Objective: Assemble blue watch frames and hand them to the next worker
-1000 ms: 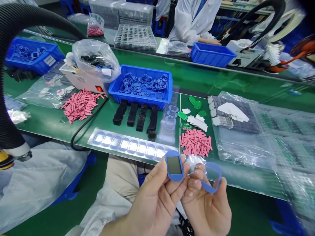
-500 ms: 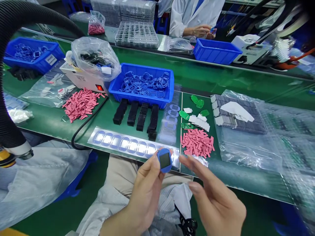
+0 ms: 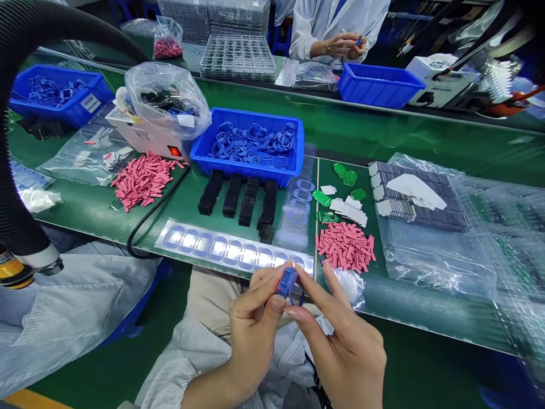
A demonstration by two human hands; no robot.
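A small blue oval device case (image 3: 286, 282) is turned edge-on, so its grey display is mostly out of sight. My left hand (image 3: 255, 326) grips it between thumb and fingers on the left side. The thumb and index fingertip of my right hand (image 3: 340, 335) close around its right side, where a curved blue rim shows. Whether a separate thin piece lies at that rim is unclear. Just beyond my fingers, a clear strip of blue-rimmed oval films (image 3: 233, 251) lies along the table edge.
Pink strips (image 3: 346, 247), white pieces and green circuit boards (image 3: 349, 178) lie at right, near bagged grey parts (image 3: 426, 196). Black stacks (image 3: 247, 201) stand before a blue bin (image 3: 300, 153) of frames. A black hose (image 3: 17, 187) arches at left. A co-worker's hands (image 3: 343, 44) work opposite.
My right hand has come left and closed onto the device case, having been open beside it. The case has turned from display facing me to edge-on. My view has shifted slightly.
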